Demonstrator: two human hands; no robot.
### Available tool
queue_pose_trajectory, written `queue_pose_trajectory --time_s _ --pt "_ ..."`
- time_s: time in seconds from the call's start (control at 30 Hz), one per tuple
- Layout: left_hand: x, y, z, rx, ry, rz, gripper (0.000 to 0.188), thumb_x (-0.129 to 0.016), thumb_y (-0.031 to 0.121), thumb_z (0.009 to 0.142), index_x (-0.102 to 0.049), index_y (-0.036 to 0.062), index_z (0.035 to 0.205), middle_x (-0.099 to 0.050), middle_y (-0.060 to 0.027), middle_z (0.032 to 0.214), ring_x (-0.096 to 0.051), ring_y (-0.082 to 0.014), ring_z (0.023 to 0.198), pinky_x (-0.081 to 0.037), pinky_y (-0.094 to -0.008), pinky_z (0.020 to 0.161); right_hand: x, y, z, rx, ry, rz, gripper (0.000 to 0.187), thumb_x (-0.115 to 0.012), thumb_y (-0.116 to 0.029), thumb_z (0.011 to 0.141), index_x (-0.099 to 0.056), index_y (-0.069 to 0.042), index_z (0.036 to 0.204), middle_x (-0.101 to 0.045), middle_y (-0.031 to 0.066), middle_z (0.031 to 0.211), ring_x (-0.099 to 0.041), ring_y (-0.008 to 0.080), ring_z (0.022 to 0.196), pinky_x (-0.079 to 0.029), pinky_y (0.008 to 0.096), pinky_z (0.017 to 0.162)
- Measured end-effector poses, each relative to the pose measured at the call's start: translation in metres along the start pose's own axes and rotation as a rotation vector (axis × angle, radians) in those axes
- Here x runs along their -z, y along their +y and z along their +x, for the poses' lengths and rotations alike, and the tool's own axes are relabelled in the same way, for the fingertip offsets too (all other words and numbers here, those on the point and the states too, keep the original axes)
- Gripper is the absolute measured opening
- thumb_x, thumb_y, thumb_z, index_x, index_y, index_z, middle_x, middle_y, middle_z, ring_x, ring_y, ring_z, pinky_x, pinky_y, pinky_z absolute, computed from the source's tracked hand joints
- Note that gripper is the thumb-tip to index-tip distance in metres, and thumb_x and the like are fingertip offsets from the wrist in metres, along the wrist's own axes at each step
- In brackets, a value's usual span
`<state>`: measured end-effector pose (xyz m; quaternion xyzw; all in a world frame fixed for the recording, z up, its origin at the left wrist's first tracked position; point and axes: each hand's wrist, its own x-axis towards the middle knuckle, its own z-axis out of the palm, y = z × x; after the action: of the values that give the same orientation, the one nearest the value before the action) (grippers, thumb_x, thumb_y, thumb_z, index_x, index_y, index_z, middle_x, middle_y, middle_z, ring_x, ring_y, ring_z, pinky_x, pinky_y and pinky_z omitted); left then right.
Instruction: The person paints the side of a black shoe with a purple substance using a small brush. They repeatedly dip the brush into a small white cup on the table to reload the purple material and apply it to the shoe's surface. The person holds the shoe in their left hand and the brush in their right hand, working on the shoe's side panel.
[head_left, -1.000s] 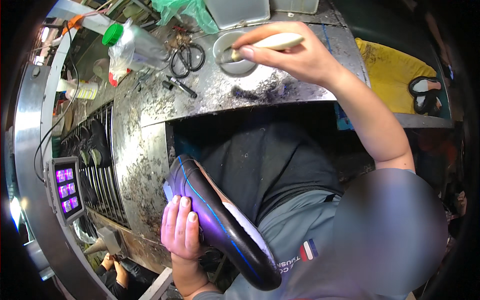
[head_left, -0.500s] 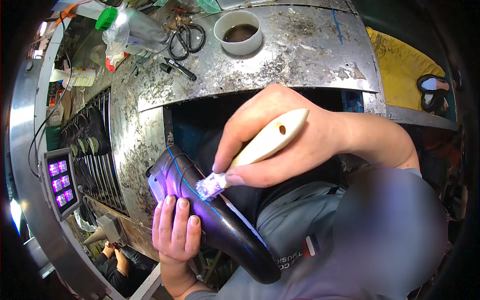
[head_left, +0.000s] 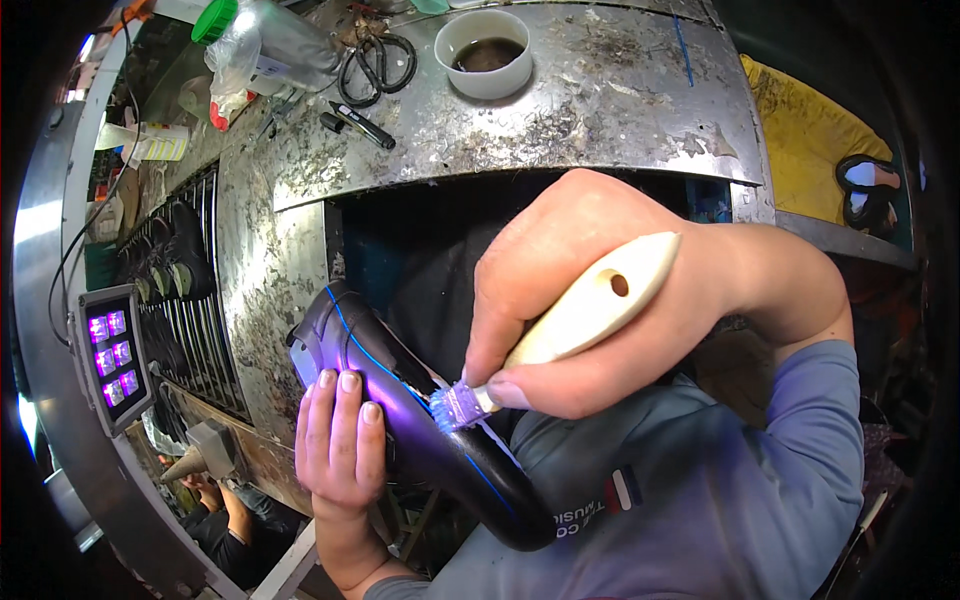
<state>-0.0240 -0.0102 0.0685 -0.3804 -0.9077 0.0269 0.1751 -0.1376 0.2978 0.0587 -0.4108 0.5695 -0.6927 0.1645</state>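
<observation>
A black shoe (head_left: 492,498) with a blue line along its side lies at a slant in front of me, toe toward the lower right. My left hand (head_left: 340,445) holds it from the left side, fingers pressed flat against the upper; the thumb is hidden. In my right hand (head_left: 580,235) is a brush with a pale wooden handle (head_left: 600,300) that has a hole near its end. Its short, whitish bristles touch the shoe's upper beside the blue line, near a pale strip along the right side. Purple light shines on the leather.
On the worn metal bench (head_left: 610,130) stand a white bowl (head_left: 505,88) of dark liquid and a green-capped bottle (head_left: 290,45). Scissors (head_left: 375,72) and a black marker (head_left: 362,125) lie nearby. Left are a purple-lit lamp (head_left: 115,355) and racked shoes (head_left: 185,250). Another person's arm (head_left: 240,515) shows lower left.
The brush and my right hand have moved right and slightly down along the shoe's upper. My left hand still holds the shoe, its fingers shifted slightly. The whole view has tilted a little.
</observation>
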Motion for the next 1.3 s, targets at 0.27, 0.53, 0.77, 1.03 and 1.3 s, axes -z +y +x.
queue_pose_trajectory --time_s 0.27,0.53,0.77,1.03,1.3 --pt "-0.006 -0.004 -0.006 0.070 -0.055 0.000 0.040 -0.064 0.011 0.095 -0.051 -0.0050 0.130 -0.066 -0.0297 0.124 -0.068 -0.0475 0.109 -0.057 -0.0539 0.092 0.000 -0.007 -0.006 0.137 -0.021 -0.094 0.010 -0.077 -0.006 0.079 -0.075 -0.005 0.088 -0.070 0.0085 0.076 -0.070 0.0253 0.066 -0.056 0.0334 0.057" --pt "-0.012 -0.005 -0.003 0.201 -0.075 -0.097 0.056 -0.073 0.022 0.089 -0.053 -0.0077 0.133 -0.065 -0.0292 0.125 -0.067 -0.0461 0.113 -0.055 -0.0518 0.096 0.001 -0.020 -0.007 0.184 -0.040 -0.141 0.011 -0.077 -0.004 0.076 -0.075 -0.003 0.087 -0.070 0.0084 0.075 -0.070 0.0235 0.064 -0.056 0.0313 0.056" --pt "-0.017 -0.003 -0.004 0.315 -0.086 -0.138 0.067 -0.080 0.030 0.082 -0.056 -0.0090 0.131 -0.067 -0.0285 0.122 -0.069 -0.0437 0.108 -0.057 -0.0460 0.092 -0.003 -0.020 -0.006 0.326 0.078 -0.167 0.011 -0.077 -0.003 0.074 -0.075 -0.002 0.085 -0.069 0.0084 0.073 -0.070 0.0222 0.060 -0.055 0.0303 0.053" --pt "-0.022 0.009 -0.006 0.598 -0.082 -0.375 0.066 -0.086 0.025 0.075 -0.061 0.0008 0.132 -0.072 -0.0194 0.117 -0.073 -0.0319 0.105 -0.056 -0.0387 0.090 -0.001 -0.016 -0.002 0.406 0.103 -0.246 0.015 -0.078 -0.001 0.071 -0.076 -0.001 0.086 -0.070 0.0089 0.075 -0.069 0.0209 0.060 -0.054 0.0297 0.049" --pt "-0.014 0.019 -0.003 0.728 -0.222 -0.667 0.074 -0.098 0.029 0.061 -0.064 0.0054 0.123 -0.075 -0.0134 0.101 -0.076 -0.0279 0.089 -0.059 -0.0365 0.079 0.004 -0.045 0.017 0.401 0.109 -0.438 0.015 -0.078 -0.003 0.072 -0.076 0.000 0.087 -0.069 0.0097 0.075 -0.068 0.0208 0.058 -0.053 0.0307 0.047"
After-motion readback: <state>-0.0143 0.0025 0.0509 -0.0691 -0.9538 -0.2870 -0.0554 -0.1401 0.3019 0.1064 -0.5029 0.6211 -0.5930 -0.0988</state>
